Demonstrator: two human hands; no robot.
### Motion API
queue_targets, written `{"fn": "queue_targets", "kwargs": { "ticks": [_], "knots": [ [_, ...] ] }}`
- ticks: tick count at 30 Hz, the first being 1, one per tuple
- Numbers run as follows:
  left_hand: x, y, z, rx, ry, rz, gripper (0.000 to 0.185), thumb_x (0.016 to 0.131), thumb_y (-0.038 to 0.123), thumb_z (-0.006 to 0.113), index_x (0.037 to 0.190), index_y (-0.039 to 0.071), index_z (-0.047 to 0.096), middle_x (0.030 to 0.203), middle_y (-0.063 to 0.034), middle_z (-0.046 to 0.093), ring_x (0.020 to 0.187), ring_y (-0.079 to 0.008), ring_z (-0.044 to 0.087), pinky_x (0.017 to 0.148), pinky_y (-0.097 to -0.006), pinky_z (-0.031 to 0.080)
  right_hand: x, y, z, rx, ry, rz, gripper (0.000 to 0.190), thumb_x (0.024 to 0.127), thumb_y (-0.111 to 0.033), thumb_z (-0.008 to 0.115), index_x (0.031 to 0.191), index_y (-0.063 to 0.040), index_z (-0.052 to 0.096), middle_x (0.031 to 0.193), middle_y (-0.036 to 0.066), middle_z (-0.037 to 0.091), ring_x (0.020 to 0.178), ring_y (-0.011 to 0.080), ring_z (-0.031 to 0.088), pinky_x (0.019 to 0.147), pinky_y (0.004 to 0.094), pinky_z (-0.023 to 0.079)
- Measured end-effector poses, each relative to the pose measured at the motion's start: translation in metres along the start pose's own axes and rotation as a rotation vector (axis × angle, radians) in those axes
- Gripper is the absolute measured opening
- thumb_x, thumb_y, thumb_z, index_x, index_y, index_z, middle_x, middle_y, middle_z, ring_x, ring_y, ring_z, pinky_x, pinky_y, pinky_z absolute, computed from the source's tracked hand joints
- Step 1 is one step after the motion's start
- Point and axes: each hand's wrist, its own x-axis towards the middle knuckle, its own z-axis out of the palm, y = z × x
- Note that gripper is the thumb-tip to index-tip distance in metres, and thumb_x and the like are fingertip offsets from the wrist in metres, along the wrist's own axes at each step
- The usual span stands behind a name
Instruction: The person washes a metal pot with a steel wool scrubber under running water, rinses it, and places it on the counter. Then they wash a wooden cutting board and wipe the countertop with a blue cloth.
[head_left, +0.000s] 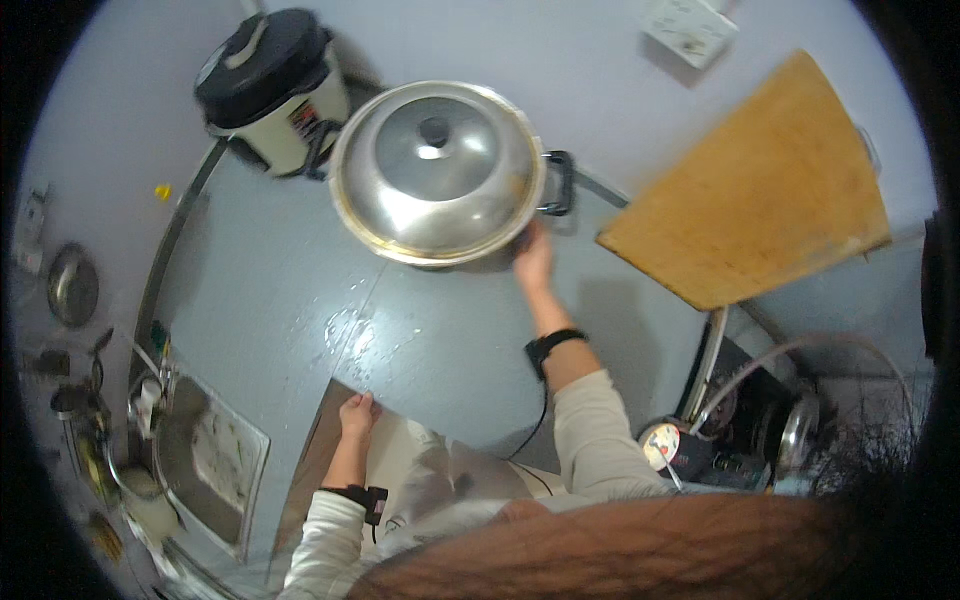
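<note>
A large metal wok or pan under a domed lid (450, 225) with a glass centre and black knob stands at the back of the grey counter (300, 247). My right hand (534, 259) is at its lower right edge, below the black side handle (559, 183); the fingertips are partly hidden under the rim, so the hold is unclear. Near me, my left hand (360, 414) is closed at the counter's front edge, beside the top corner of a brown panel (319, 442). Whether it grips that edge cannot be told. Both wrists wear black bands.
An electric pressure cooker (274, 97) stands back left. A wooden cutting board (765, 187) leans at the right, above a stove area (727, 420). A metal sink (214, 465) is at the lower left. Water drops (360, 337) lie mid-counter. A socket box (690, 34) is on the wall.
</note>
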Motion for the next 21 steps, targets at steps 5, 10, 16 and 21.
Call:
{"fn": "queue_targets", "kwargs": {
  "ticks": [5,10,16,21],
  "knots": [
    [-0.003,0.002,-0.004,-0.015,-0.037,-0.057,0.011,0.084,0.013,0.058,0.086,0.003,0.058,0.08,-0.005,0.058,0.072,-0.0178,0.057,0.072,-0.0336,0.051,0.044,0.021,-0.004,-0.655,-0.229,-0.2,0.035,0.082,-0.01,0.048,0.117,-0.005,0.049,0.119,0.014,0.048,0.113,0.0314,0.041,0.096,0.051,0.029],
    [-0.006,-0.018,-0.012,-0.308,-0.148,-0.044,0.03,0.086,0.028,0.056,0.102,0.002,0.055,0.095,-0.0081,0.058,0.079,-0.0204,0.058,0.077,-0.0355,0.05,-0.064,-0.009,0.015,-0.501,-0.399,-0.336,0.046,0.078,-0.002,0.047,0.123,-0.008,0.047,0.131,0.012,0.042,0.127,0.0275,0.031,0.105,0.0491,0.018],
    [0.003,-0.07,-0.002,-0.557,-0.411,-0.509,0.054,0.091,0.048,0.033,0.112,-0.001,0.046,0.106,-0.016,0.054,0.097,-0.0301,0.055,0.087,-0.0429,0.046,-0.19,-0.068,0.058,-0.327,-0.584,-0.68,0.037,0.072,-0.002,0.055,0.109,-0.008,0.057,0.117,0.01,0.054,0.116,0.0295,0.044,0.101,0.0456,0.027],
    [0.025,-0.082,-0.002,-0.739,-0.645,-0.445,0.047,0.093,0.043,0.03,0.102,0.0,0.048,0.1,-0.0167,0.057,0.094,-0.0308,0.057,0.084,-0.042,0.048,-0.306,-0.11,0.071,0.057,-0.733,-0.625,0.028,0.078,-0.008,0.049,0.104,-0.005,0.061,0.112,0.011,0.057,0.113,0.03,0.046,0.097,0.0436,0.03]
  ]
}}
